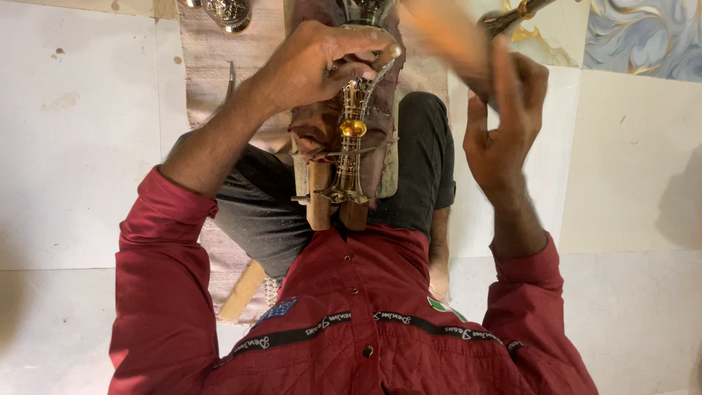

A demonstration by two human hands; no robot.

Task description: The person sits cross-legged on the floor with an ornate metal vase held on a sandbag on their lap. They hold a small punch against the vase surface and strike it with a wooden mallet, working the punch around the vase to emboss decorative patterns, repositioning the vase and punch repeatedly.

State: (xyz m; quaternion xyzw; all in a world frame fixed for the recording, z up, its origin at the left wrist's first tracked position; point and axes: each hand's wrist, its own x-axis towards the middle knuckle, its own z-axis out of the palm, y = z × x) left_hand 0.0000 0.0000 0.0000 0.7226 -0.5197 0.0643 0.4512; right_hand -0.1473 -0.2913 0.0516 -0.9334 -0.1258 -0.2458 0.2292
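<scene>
My left hand grips the upper part of an ornate silver and brass metal stem with an amber bead in its middle. The stem lies lengthwise on a wooden block wrapped in maroon cloth, which rests on my lap over dark trousers. My right hand is raised to the right of the stem, apart from it. It holds a blurred wooden-handled tool whose metal head points to the upper right.
An embossed silver metal piece lies at the top on a beige cloth mat. A wooden stick pokes out beside my leg. Pale floor tiles surround me, with a blue marbled tile at the top right.
</scene>
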